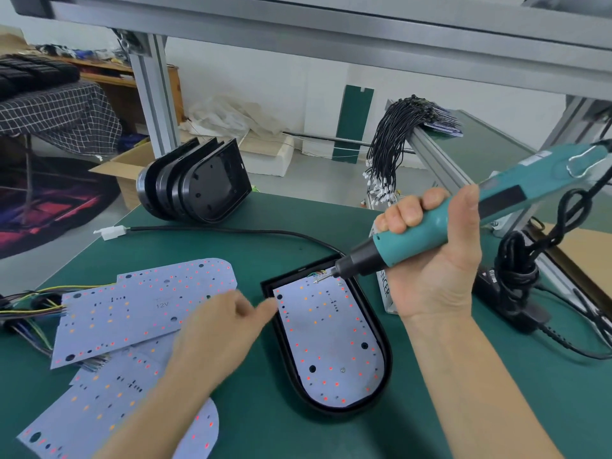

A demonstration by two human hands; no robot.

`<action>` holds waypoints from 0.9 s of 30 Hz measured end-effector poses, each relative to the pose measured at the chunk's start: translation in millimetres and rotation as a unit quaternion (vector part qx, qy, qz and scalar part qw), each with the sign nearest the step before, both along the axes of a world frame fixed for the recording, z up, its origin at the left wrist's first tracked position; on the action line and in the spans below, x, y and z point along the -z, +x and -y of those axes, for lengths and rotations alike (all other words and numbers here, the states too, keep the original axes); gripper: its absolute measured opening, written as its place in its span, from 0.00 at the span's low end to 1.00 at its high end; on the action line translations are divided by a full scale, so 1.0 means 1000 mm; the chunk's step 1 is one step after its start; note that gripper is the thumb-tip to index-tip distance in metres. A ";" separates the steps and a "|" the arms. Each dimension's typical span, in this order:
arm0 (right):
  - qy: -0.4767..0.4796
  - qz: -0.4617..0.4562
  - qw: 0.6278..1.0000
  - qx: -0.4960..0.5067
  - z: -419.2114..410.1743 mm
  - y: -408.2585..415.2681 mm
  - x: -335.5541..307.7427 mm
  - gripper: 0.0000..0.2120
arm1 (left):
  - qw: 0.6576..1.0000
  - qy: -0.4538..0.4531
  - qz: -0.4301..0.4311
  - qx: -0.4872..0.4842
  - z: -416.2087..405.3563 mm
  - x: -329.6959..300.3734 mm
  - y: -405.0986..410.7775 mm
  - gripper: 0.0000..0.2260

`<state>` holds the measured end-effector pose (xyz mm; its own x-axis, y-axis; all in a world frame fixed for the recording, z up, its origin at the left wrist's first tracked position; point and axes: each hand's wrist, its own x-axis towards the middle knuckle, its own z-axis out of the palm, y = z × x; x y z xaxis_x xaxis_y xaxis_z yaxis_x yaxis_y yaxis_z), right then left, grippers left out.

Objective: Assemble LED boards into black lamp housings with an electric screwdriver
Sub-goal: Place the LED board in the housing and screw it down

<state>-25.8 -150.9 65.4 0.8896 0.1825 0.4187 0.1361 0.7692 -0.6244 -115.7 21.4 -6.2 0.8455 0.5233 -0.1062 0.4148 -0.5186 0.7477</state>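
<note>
**Two hands at the housing, one screw on the bit**

One hand does the driving here: your right hand is clenched around the teal electric screwdriver, fingers wrapped on the grip, tool slanted down to the left so the bit carries a small screw over the top edge of the LED board. That board lies seated in the black lamp housing on the green mat, right in front of you.

Your left hand is loose and holds nothing; its fingers reach toward the housing's left rim, and motion blur hides whether they touch.

The board looks thin, light and stiff, likely to skate in the shell until it is screwed down, so steady it at the bare edge, away from the LEDs and the wires at the top. The housing looks rigid plastic; hold its rim.

Loose boards lie to the left, spare housings stand behind.
</note>
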 end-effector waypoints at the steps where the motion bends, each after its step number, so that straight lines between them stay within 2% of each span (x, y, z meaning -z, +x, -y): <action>1: -0.005 -0.003 1.000 -0.001 -0.002 0.001 0.002 0.26 | 0.997 0.063 -0.045 0.026 0.001 0.001 0.000 0.20; 3: -0.016 -0.010 1.000 0.000 -0.005 0.003 0.007 0.27 | 0.990 0.111 -0.069 0.043 0.009 0.001 0.004 0.23; 5: -0.027 -0.016 0.999 0.004 -0.007 0.005 0.012 0.29 | 0.992 0.112 -0.046 0.042 0.018 0.004 0.013 0.21; 9: -0.041 -0.035 0.999 0.009 -0.009 0.011 0.023 0.31 | 0.999 -0.032 0.008 0.014 0.028 0.011 0.027 0.16; 12: -0.047 -0.048 0.998 0.012 -0.012 0.017 0.028 0.33 | 0.986 -0.161 0.042 0.016 0.034 0.014 0.032 0.16; 16: -0.049 -0.047 0.998 0.012 -0.015 0.023 0.032 0.33 | 0.975 -0.212 0.053 0.036 0.035 0.014 0.033 0.19; 19: -0.054 -0.048 0.997 0.008 -0.017 0.026 0.033 0.32 | 0.971 -0.225 0.065 0.052 0.036 0.015 0.032 0.16; 27: -0.068 -0.045 0.997 0.004 -0.025 0.030 0.034 0.33 | 0.974 -0.207 0.073 0.059 0.037 0.013 0.034 0.17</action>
